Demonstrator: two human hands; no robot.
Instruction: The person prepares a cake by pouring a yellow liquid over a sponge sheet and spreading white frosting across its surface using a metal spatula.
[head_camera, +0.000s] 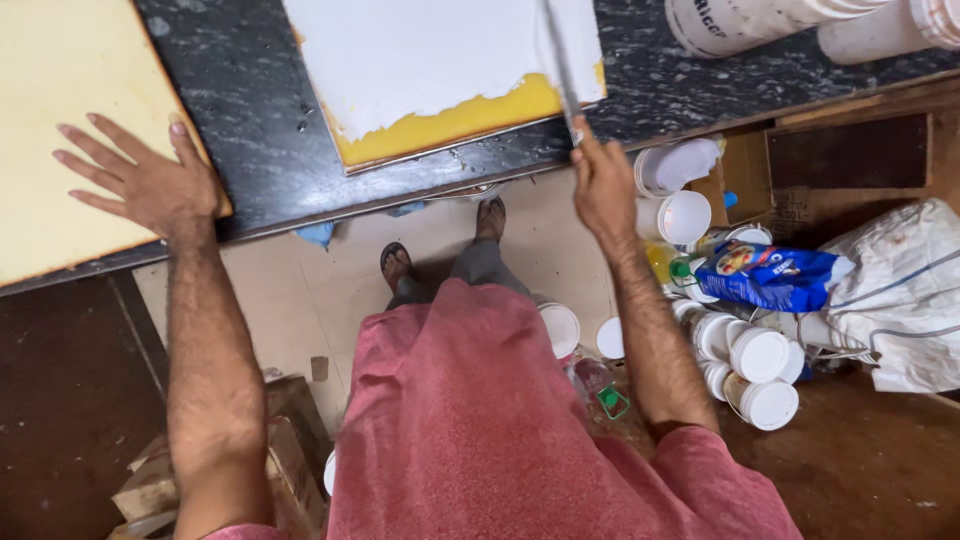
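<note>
Gripping one scraper blade (560, 65), the right hand (603, 185) is closed; left hand (150, 180) lies flat (fingers spread) on one of two boards (60, 130).

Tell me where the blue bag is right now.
In the head view the blue bag lies on the floor at the right, below the dark countertop, between white tubs and a white sack.
</note>
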